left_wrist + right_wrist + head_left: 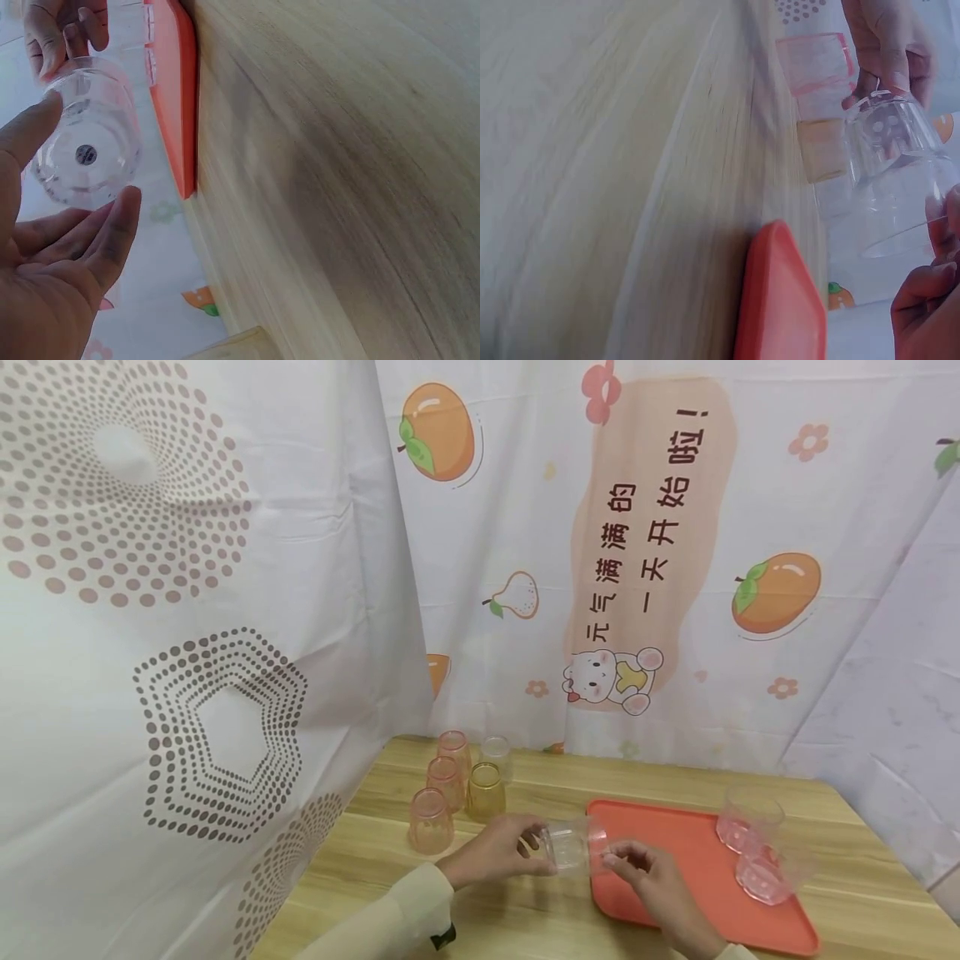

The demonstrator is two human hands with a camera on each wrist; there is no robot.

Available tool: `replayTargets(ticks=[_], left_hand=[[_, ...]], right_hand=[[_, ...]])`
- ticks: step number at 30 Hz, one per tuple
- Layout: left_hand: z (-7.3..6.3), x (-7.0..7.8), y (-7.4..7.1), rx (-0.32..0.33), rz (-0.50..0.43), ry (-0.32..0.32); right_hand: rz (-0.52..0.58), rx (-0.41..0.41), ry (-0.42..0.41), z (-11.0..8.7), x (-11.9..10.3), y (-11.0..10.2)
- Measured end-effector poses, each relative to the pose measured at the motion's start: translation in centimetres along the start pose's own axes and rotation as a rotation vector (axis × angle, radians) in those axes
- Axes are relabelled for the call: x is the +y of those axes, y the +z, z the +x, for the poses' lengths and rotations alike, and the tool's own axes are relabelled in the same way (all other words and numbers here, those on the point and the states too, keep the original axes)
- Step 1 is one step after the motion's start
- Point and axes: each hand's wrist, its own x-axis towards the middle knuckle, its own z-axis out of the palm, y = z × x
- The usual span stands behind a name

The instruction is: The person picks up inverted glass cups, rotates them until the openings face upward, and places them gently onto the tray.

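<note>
A clear glass cup (567, 847) is held sideways in the air, over the table and the near left edge of the red tray. My left hand (501, 850) grips its base end between thumb and fingers; the left wrist view shows a round dark mark on the bottom of the cup (86, 155). At the rim end, my right hand (651, 885) pinches the wall with thumb and fingertips. The right wrist view shows the cup (896, 161) stretched between the left hand (891, 45) and the right hand (930, 289), whose fingers are partly cut off by the frame.
The red tray (675, 860) lies on the wooden table (525, 918); two clear pinkish cups (772, 872) are tilted at its right side. To the left stand several upside-down cups: pink ones (431, 822), an amber one (486, 793), a clear one (497, 756). Curtains (495, 527) hang behind.
</note>
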Motion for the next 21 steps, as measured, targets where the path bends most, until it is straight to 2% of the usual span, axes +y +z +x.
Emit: replayTargets(ticks=[4,7,12,15,21], left_hand=[[0.2,-0.1,0.2,-0.039,0.082,0.046],[0.3,-0.4,0.4,-0.053,0.152,0.051],[0.4,-0.8,0.8,-0.045,0.172,0.046],[0.5,-0.7,1.0,-0.045,0.158,0.037],[0.8,-0.3,1.8,-0.066,0.164,-0.026]], right_hand=[[-0.122,0.026,-0.139,-0.4,0.0,-0.5],[-0.186,0.039,-0.222,-0.6,0.0,-0.9],[-0.258,0.071,-0.324,-0.8,0.6,-1.5],[-0.278,0.083,-0.327,-1.0,0.8,-2.1],[-0.31,0.094,-0.262,-1.3,0.7,-3.1]])
